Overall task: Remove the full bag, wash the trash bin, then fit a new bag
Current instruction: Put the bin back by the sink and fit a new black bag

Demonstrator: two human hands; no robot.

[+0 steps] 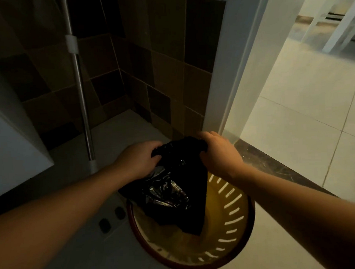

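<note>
In the head view, both hands reach forward and down over a round trash bin point(236, 229) that stands on the pale tiled floor point(76, 248). The left hand point(138, 159) and the right hand point(218, 151) each grip the top edge of a black plastic bag point(174, 186), with the fingers curled over the bunched plastic; the fingertips themselves are hidden behind the bag edge. The two hands are apart from each other, and the stretch of bag between them runs as a gathered band. Below the hands the bag hangs down, crumpled and shiny in places, and its lower part sits inside the bin, toward the left and far side of the opening. The bin has a dark reddish rim and a yellowish inner wall with a ring of narrow slots, which show clearly on the right side where the bag does not cover them. The near part of the bin bottom is also visible under the bag. Left of the bin, a metal pole point(82, 101) stands upright against the dark tiled wall point(160, 64), with a white clip on it higher up. A white fixture point(13, 140) fills the left edge. To the right, a white door frame point(230, 72) stands beside a dark threshold strip point(274, 167), and behind it lies a brighter floor of light tiles.
</note>
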